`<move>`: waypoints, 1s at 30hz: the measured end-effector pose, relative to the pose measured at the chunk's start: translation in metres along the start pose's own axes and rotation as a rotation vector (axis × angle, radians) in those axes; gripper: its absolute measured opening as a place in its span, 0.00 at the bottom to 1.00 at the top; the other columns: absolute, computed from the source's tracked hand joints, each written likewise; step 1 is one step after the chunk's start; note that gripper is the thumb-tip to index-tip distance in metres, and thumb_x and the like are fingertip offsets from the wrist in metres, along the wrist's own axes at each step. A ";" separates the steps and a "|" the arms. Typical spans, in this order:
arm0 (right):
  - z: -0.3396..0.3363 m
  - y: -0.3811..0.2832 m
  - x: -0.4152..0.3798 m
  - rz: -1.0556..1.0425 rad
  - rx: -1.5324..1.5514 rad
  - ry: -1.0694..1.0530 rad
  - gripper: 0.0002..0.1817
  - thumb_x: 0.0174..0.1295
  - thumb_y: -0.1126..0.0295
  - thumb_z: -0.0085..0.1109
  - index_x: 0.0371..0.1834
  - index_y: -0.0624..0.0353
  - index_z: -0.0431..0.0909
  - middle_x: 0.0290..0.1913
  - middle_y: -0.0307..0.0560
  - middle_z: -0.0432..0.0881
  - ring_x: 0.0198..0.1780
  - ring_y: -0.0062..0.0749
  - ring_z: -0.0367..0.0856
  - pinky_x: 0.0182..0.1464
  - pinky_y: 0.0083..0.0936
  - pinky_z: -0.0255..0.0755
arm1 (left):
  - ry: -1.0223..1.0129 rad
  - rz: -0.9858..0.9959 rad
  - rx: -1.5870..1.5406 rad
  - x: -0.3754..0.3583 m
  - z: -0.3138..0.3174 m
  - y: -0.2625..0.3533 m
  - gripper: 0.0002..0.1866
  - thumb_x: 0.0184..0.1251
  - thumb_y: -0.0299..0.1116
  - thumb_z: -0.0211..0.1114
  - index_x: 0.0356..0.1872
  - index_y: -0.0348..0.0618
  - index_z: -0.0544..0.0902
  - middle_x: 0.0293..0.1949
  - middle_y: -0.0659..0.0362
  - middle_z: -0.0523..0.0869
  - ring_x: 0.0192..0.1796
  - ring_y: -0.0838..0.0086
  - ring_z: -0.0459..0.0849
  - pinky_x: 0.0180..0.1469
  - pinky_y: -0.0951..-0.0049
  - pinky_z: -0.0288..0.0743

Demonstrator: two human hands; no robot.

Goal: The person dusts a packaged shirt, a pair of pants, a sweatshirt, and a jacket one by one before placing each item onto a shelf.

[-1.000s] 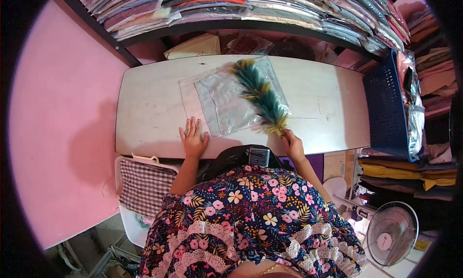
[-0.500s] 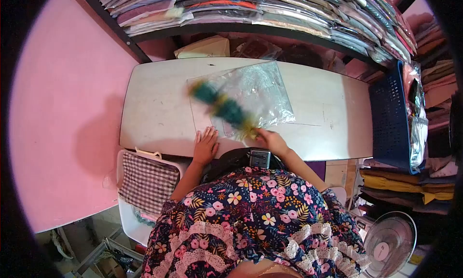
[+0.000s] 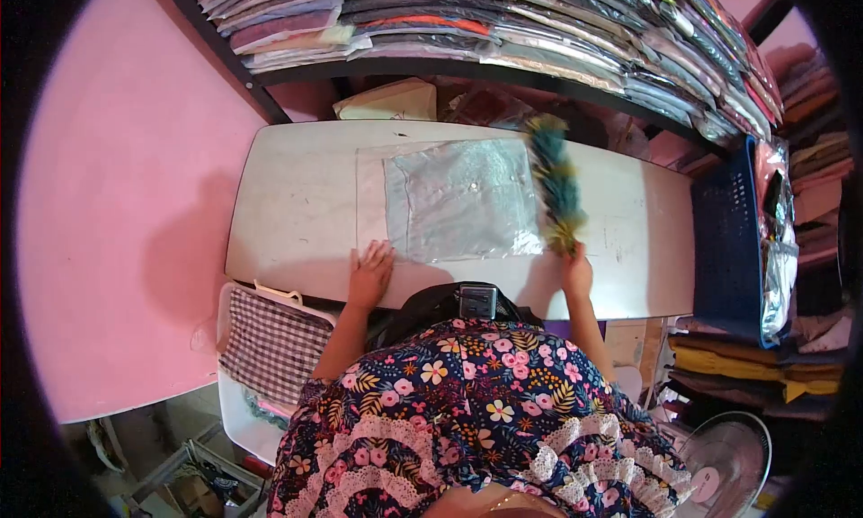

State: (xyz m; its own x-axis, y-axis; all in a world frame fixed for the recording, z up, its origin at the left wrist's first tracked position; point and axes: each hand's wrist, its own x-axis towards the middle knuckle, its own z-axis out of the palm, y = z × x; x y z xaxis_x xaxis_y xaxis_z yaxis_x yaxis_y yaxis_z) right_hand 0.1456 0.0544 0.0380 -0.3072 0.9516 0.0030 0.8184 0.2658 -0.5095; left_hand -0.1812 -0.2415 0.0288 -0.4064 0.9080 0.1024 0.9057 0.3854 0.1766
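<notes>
A fluffy green and yellow duster (image 3: pixel 556 176) is gripped at its lower end by my right hand (image 3: pixel 576 271). It stands across the right edge of a clear plastic bag (image 3: pixel 463 203) that has a folded light grey garment inside. My left hand (image 3: pixel 371 273) lies flat with fingers stretched out, at the bag's lower left corner. Both the bag and my left hand rest on the whitish table (image 3: pixel 297 194).
Stacks of bagged clothes (image 3: pixel 503 32) fill the shelf behind the table. A blue plastic basket (image 3: pixel 733 239) stands at the right end, with a fan (image 3: pixel 724 468) below it. Left of me, checkered cloth (image 3: pixel 274 338) covers a white bin (image 3: pixel 235 410).
My right hand has swept the duster from over the bag's left part to its right edge. My left hand stays near the lower left corner.
</notes>
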 end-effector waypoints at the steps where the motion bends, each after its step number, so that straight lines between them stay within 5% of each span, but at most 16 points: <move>1: -0.009 0.012 -0.002 0.068 -0.013 -0.017 0.18 0.60 0.60 0.52 0.52 0.50 0.66 0.35 0.63 0.80 0.36 0.63 0.78 0.37 0.52 0.70 | 0.006 -0.014 -0.001 0.003 -0.007 0.000 0.21 0.62 0.35 0.58 0.58 0.50 0.74 0.65 0.59 0.69 0.69 0.63 0.62 0.69 0.49 0.48; 4: -0.028 0.039 -0.006 0.148 -0.106 0.016 0.27 0.55 0.57 0.57 0.58 0.51 0.64 0.47 0.66 0.76 0.48 0.61 0.75 0.45 0.50 0.71 | 0.059 -0.214 0.086 0.008 -0.026 -0.004 0.19 0.62 0.32 0.57 0.56 0.50 0.76 0.63 0.53 0.70 0.67 0.59 0.65 0.67 0.51 0.54; 6: -0.036 0.020 -0.015 0.114 -0.386 0.338 0.35 0.53 0.56 0.60 0.65 0.48 0.61 0.55 0.65 0.70 0.58 0.56 0.68 0.53 0.47 0.68 | 0.263 -0.476 -0.447 -0.009 -0.031 -0.017 0.16 0.65 0.33 0.56 0.53 0.46 0.78 0.60 0.53 0.73 0.65 0.59 0.68 0.65 0.59 0.60; 7: -0.043 0.009 -0.008 0.086 -0.416 0.389 0.37 0.52 0.60 0.61 0.68 0.48 0.60 0.57 0.61 0.70 0.61 0.53 0.65 0.57 0.45 0.65 | 0.286 -0.478 -0.447 -0.013 -0.027 -0.019 0.16 0.65 0.33 0.56 0.53 0.46 0.78 0.60 0.53 0.73 0.65 0.59 0.68 0.65 0.59 0.60; 8: -0.043 -0.001 0.005 0.068 -0.406 0.398 0.37 0.52 0.60 0.61 0.68 0.48 0.60 0.57 0.61 0.70 0.61 0.53 0.65 0.57 0.45 0.65 | 0.120 -0.741 -0.957 -0.016 -0.023 -0.021 0.16 0.66 0.35 0.55 0.54 0.43 0.77 0.59 0.53 0.74 0.63 0.60 0.70 0.64 0.62 0.63; 9: -0.041 -0.013 0.022 -0.201 -0.251 0.450 0.35 0.52 0.63 0.62 0.66 0.51 0.63 0.57 0.61 0.70 0.60 0.53 0.66 0.58 0.44 0.64 | -0.068 -0.978 -1.472 -0.022 -0.020 -0.022 0.17 0.68 0.36 0.55 0.55 0.41 0.75 0.58 0.53 0.75 0.61 0.62 0.72 0.62 0.65 0.66; 10: -0.040 -0.030 0.040 -0.467 -0.095 0.491 0.33 0.51 0.67 0.62 0.63 0.55 0.66 0.56 0.60 0.71 0.58 0.53 0.68 0.59 0.43 0.63 | -0.045 -0.979 -1.475 -0.026 -0.025 -0.015 0.17 0.68 0.36 0.55 0.55 0.41 0.75 0.58 0.53 0.75 0.61 0.62 0.72 0.62 0.65 0.66; 12: -0.017 -0.086 0.067 -0.535 0.108 0.265 0.27 0.51 0.71 0.62 0.57 0.60 0.71 0.54 0.59 0.74 0.55 0.52 0.71 0.58 0.41 0.65 | -0.145 -1.015 -1.988 -0.027 -0.031 0.005 0.18 0.69 0.38 0.54 0.56 0.42 0.72 0.53 0.56 0.78 0.56 0.67 0.76 0.58 0.68 0.69; 16: 0.039 -0.206 0.112 -0.820 0.215 -0.037 0.22 0.52 0.70 0.61 0.52 0.62 0.74 0.50 0.58 0.77 0.53 0.52 0.74 0.56 0.40 0.68 | 0.017 -1.111 -2.084 0.001 -0.025 0.020 0.20 0.69 0.41 0.55 0.57 0.41 0.70 0.47 0.54 0.78 0.53 0.66 0.77 0.55 0.69 0.71; 19: 0.089 -0.270 0.134 -0.900 0.241 -0.043 0.23 0.52 0.67 0.61 0.53 0.60 0.74 0.48 0.58 0.79 0.52 0.54 0.75 0.56 0.40 0.68 | 0.089 -1.242 -2.026 0.019 -0.015 0.020 0.21 0.68 0.44 0.57 0.56 0.42 0.71 0.43 0.56 0.78 0.52 0.65 0.78 0.54 0.67 0.72; 25: 0.115 -0.315 0.158 -0.619 -0.194 -0.321 0.19 0.53 0.59 0.60 0.45 0.57 0.78 0.44 0.51 0.82 0.45 0.51 0.80 0.51 0.41 0.71 | 0.257 -1.089 -2.016 0.041 -0.006 0.018 0.20 0.66 0.41 0.60 0.54 0.41 0.72 0.44 0.57 0.79 0.49 0.67 0.79 0.48 0.66 0.75; 28: 0.085 -0.308 0.171 -0.809 0.045 -0.455 0.13 0.52 0.66 0.63 0.38 0.59 0.77 0.38 0.50 0.83 0.37 0.39 0.82 0.42 0.35 0.75 | 0.354 -0.957 -2.054 0.052 -0.053 0.038 0.18 0.71 0.37 0.52 0.55 0.37 0.70 0.52 0.53 0.77 0.52 0.64 0.78 0.55 0.63 0.73; 30: 0.040 -0.300 0.168 -0.893 0.511 -0.511 0.06 0.54 0.75 0.61 0.33 0.60 0.76 0.31 0.45 0.82 0.33 0.28 0.81 0.37 0.26 0.74 | 0.561 -0.866 -1.944 0.056 -0.060 0.033 0.17 0.71 0.36 0.52 0.55 0.38 0.70 0.51 0.54 0.78 0.52 0.67 0.78 0.53 0.63 0.73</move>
State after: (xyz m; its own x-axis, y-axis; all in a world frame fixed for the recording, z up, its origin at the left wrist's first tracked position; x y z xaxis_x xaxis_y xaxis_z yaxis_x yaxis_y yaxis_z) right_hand -0.1711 0.1283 0.1572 -0.9357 0.2501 0.2490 -0.0476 0.6096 -0.7913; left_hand -0.1814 -0.1882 0.0987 -0.8347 0.3874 -0.3914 -0.5290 -0.3670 0.7651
